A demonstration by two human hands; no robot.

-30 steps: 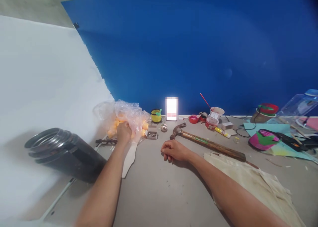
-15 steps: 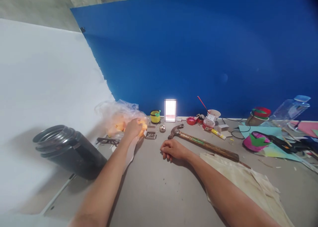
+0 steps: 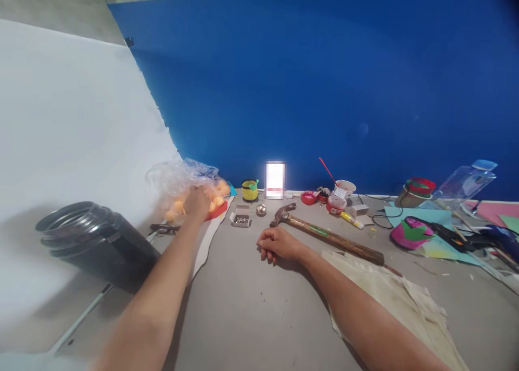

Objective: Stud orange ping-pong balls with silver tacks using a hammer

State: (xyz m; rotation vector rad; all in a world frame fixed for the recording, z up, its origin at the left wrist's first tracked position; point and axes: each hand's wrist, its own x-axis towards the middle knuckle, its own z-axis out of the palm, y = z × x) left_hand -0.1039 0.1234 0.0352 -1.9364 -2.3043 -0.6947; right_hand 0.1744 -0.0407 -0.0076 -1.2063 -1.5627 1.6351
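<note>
My left hand (image 3: 197, 202) reaches forward and closes on a clear plastic bag (image 3: 178, 177) holding several orange-yellow pieces; a red edge shows under the bag. My right hand (image 3: 275, 244) rests on the grey table (image 3: 251, 311) as a loose fist with nothing seen in it. A wooden-handled hammer (image 3: 324, 233) lies just beyond the right hand, its head towards me at the left. A small open box of metal bits (image 3: 240, 219) sits between the two hands.
A black ribbed jar (image 3: 95, 245) lies on its side at the left, with glasses (image 3: 164, 229) beside it. A worn cloth (image 3: 401, 300) lies under my right forearm. Cups, paint pots, cables, coloured paper and a plastic bottle (image 3: 466, 180) crowd the back right. A blue board stands behind.
My left hand shifted about on the bag, right and then back left, and the bag now sits a little further from me, showing a red edge beneath. My right hand stayed still.
</note>
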